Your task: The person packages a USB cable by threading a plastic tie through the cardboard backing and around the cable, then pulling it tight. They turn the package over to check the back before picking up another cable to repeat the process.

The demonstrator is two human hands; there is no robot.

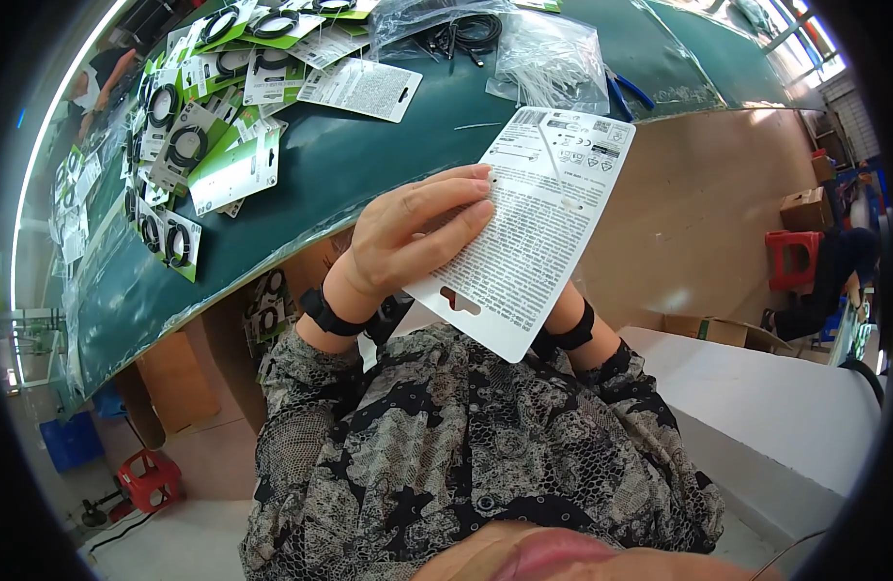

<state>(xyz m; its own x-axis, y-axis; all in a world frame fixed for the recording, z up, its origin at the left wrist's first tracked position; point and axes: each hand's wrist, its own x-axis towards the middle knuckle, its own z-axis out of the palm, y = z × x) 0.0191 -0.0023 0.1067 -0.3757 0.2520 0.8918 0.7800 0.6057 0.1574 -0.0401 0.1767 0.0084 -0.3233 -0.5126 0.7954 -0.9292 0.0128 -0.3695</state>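
Observation:
In front of my chest is a white cardboard hang card (524, 228), tilted, with its printed back up and its hanging slot toward me. My left hand (422, 228) grips the card's left edge, fingertips lying on the printed face. A thin white cable tie (551, 155) shows against the card's upper part, and its short end pokes out lower down. Behind the card my right hand is hidden; only the banded wrist (572, 324) shows below its right edge, so its fingers cannot be seen. Whatever lies on the card's underside is out of sight.
Many green-and-white cards with coiled black cables (187, 145) are heaped at the left of the green table (369, 145). Farther back lie a clear bag of white cable ties (553, 63), blue-handled pliers (629, 92) and bagged black cables (463, 39). Another person (834, 281) is at far right.

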